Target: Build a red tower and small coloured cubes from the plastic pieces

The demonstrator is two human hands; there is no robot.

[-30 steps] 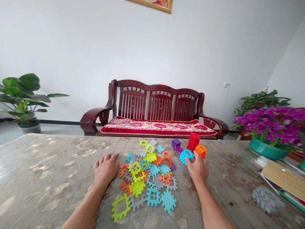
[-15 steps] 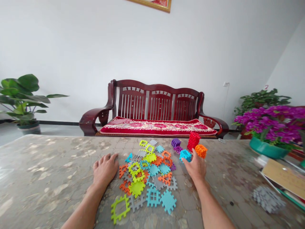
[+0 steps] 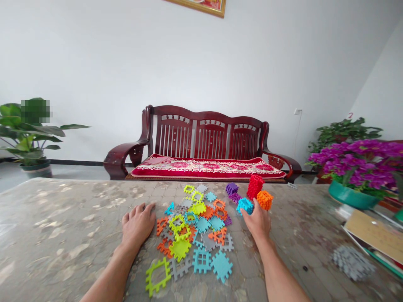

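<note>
My left hand (image 3: pixel 139 225) lies palm down on the table, fingers loosely stretched, holding nothing, just left of the loose pieces. My right hand (image 3: pixel 258 223) rests close in front of a stack of blue notched tiles (image 3: pixel 244 205). Its thumb and forefinger are spread apart at the stack; whether they touch it is unclear, and the other fingers are mostly hidden. Between my hands spreads a pile of interlocking tiles, among them a green square tile (image 3: pixel 180 249), a blue window tile (image 3: pixel 202 260), an orange triangular tile (image 3: pixel 217 236) and a green frame tile (image 3: pixel 158 276).
Beyond my right hand stand red (image 3: pixel 255 187), orange (image 3: pixel 265 200) and purple tile stacks (image 3: pixel 231 188). Grey tiles (image 3: pixel 353 262) lie at the right, near a notebook (image 3: pixel 376 233) and a teal flower pot (image 3: pixel 352 195). A wooden bench (image 3: pixel 209 134) stands behind the table (image 3: pixel 63 235).
The view has shifted very slightly. Both hands and the tiles stay in the same places on the table.
</note>
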